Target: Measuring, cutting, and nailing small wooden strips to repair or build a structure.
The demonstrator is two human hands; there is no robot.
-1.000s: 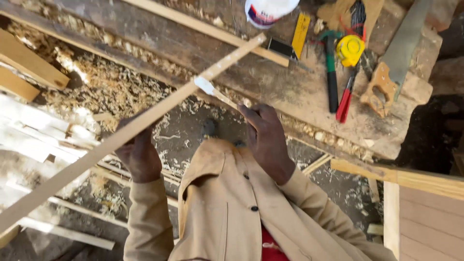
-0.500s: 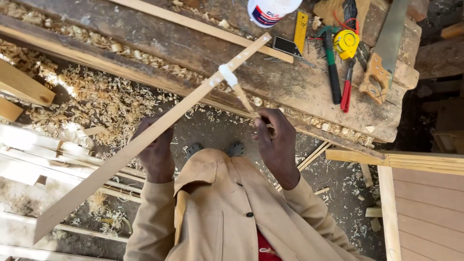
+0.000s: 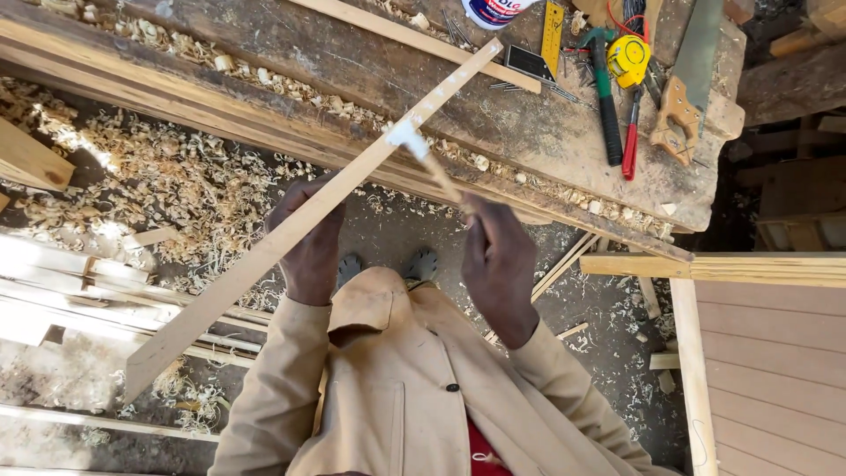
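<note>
- Wooden strip (image 3: 291, 231) slants from lower left up to the tabletop (image 3: 529, 132) at upper right.
- Left hand (image 3: 308, 238) fingers grip its middle from beneath.
- Right hand (image 3: 498, 260) fingers pinch a thin brush (image 3: 432, 163), its white tip touching the strip above them.

— What does the left hand (image 3: 310, 249) hold?
— A long pale wooden strip (image 3: 308, 216), slanting up so its far end lies over the rough wooden surface (image 3: 388, 84).
— And the right hand (image 3: 499, 264)?
— Its grip pinches a thin stick (image 3: 443, 181) whose white-smeared tip touches the strip.
— What lies on the surface?
— A yellow tape measure (image 3: 627, 60), a green-handled hammer (image 3: 604, 97) and a wooden-handled handsaw (image 3: 686, 79).
</note>
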